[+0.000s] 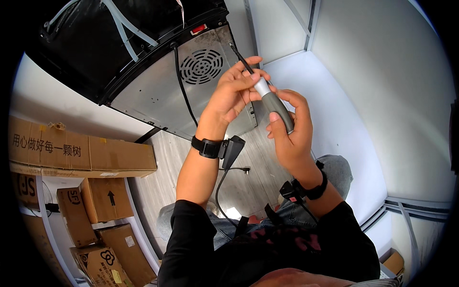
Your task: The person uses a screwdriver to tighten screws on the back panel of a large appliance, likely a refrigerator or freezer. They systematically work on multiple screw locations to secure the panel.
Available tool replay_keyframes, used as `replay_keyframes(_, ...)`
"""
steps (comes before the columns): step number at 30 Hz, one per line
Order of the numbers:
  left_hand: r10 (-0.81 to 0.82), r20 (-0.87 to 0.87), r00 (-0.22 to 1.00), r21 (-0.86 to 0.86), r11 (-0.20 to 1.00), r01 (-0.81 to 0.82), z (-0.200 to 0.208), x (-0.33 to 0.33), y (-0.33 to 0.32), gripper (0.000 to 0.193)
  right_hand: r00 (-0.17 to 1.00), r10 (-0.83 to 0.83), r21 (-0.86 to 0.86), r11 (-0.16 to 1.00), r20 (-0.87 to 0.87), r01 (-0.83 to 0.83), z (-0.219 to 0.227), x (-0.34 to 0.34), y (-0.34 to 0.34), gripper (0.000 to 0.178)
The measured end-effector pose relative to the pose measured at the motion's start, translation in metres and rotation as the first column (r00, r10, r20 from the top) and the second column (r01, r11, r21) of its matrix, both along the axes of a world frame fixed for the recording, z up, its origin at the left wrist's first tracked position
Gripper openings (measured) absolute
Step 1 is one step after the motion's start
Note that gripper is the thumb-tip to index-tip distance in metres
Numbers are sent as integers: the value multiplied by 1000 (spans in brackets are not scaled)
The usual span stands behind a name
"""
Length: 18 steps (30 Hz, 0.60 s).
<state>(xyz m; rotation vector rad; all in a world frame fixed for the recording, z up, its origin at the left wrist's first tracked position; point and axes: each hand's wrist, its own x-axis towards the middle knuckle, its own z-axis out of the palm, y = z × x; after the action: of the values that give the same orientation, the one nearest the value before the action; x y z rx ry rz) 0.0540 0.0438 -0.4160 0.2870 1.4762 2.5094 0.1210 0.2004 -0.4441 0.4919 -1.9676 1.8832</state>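
A screwdriver (277,109) with a grey handle, silver collar and long black shaft slants up and left in front of me. My right hand (297,131) is wrapped round its handle, thumb along the side. Around the collar and lower shaft close the thumb and fingers of my left hand (232,93). The tool's tip points at the right edge of a grey metal panel (153,98) on a black-framed appliance (91,52); whether it touches a screw there is too small to tell. A round slotted vent (202,67) lies left of the shaft.
From the appliance a black power cord (180,81) hangs down, below a red switch (198,29). Pale tubes (125,33) lie over its top. Cardboard boxes (107,198) fill shelves at left. White panels (377,95) stand at right. A cable plug (246,170) hangs over the wood-look floor (165,153).
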Motion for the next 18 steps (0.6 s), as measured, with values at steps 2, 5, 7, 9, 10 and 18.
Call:
replay_keyframes(2,78,42,996,107,991,-82,-1,-4,-1,34,995,-74,72,994,-73,79,-2,-2,0,43)
replay_keyframes(5,236,108,966,202,946,-254,2,-18,-3,38,976,-145,101,982,-160,162,-2,-4,-2,41)
replay_keyframes(7,288,146,946,200,928,-314,1,-24,3,38,961,-164,155,967,-221,201,4,-2,0,38)
replay_keyframes(9,342,177,923,196,907,-373,0,-31,4,38,951,-170,178,959,-258,220,6,-2,0,37)
replay_keyframes(10,369,188,910,194,895,-403,0,-34,5,38,950,-168,175,960,-263,218,6,-2,-1,37)
replay_keyframes(18,429,203,880,196,863,-466,-3,-43,2,31,946,-137,222,953,-295,207,-1,-1,0,40)
